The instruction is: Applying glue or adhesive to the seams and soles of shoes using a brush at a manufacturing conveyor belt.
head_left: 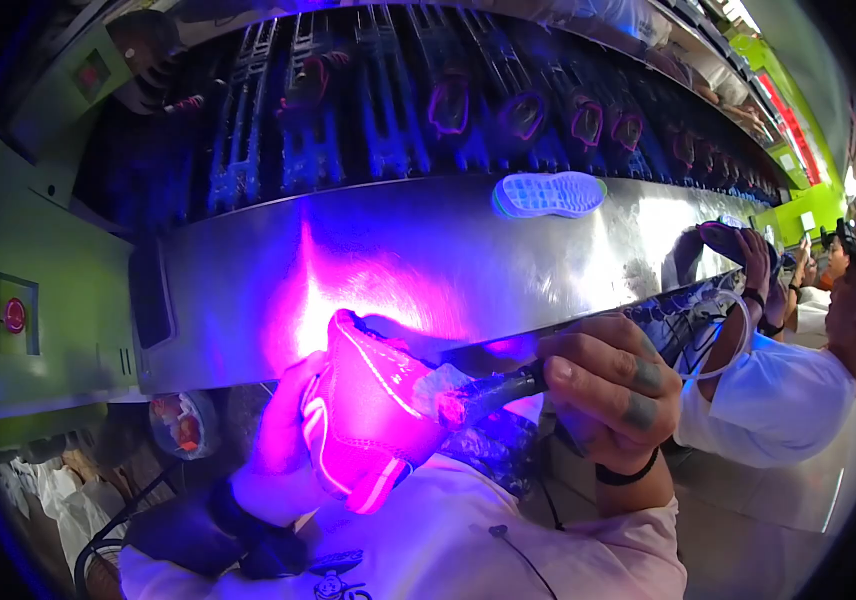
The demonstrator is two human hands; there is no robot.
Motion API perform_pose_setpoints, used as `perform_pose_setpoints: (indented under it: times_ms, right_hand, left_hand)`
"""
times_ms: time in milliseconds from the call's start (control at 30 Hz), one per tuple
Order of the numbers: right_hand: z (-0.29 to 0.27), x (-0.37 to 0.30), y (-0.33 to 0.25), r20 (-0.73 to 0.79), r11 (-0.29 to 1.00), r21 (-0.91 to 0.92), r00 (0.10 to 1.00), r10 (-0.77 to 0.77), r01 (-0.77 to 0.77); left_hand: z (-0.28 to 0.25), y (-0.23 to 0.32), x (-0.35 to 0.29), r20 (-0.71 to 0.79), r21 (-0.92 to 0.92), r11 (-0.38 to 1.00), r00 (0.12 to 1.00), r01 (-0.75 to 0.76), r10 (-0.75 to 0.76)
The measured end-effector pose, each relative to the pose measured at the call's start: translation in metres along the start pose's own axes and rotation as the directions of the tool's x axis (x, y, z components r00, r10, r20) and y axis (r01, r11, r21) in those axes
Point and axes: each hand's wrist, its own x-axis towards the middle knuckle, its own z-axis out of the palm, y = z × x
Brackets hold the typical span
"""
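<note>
My left hand [286, 430] is closed around a shoe upper [368, 405], which glows bright pink under violet light. The upper is tilted, one end pointing up toward the metal ledge, and a pale line runs along its side. In my right hand [610, 390] is a brush [500, 394] with a dark handle, gripped between fingers and thumb. Its bristle end meets the lower right edge of the upper or lies just over it; I cannot tell whether they touch. A pale shoe sole [553, 194] lies tread up at the far side of the ledge.
Beyond the metal ledge [238, 250] runs a dark conveyor of rods [388, 110] carrying several shoe parts. A green machine panel [68, 300] with a red button [15, 315] stands at left. At right, a co-worker in a white shirt [773, 395] holds a dark shoe part [723, 240].
</note>
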Motion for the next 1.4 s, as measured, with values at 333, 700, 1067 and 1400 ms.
perform_pose_setpoints:
  times_ms: [333, 700, 1067, 1400]
  right_hand:
    - [0.004, -0.016, 0.011, -0.061, 0.993, 0.116, 0.998, 0.015, -0.008]
    - [0.007, -0.04, 0.017, -0.037, 0.971, 0.205, 0.99, 0.134, -0.124]
    - [0.051, -0.073, 0.026, 0.071, 0.753, 0.474, 0.873, 0.483, -0.456]
    - [0.083, -0.097, 0.117, 0.121, 0.505, 0.471, 0.62, 0.775, -0.723]
  left_hand:
    - [-0.079, -0.047, -0.024, -0.07, 0.345, 0.934, 0.995, 0.096, -0.076]
    - [-0.044, -0.052, -0.002, 0.133, 0.173, 0.982, 0.986, 0.079, -0.103]
    - [0.021, -0.017, 0.087, 0.029, 0.09, 0.99, 0.994, -0.107, 0.105]
    - [-0.022, 0.11, 0.123, 0.173, 0.317, 0.935, 0.979, -0.158, 0.107]
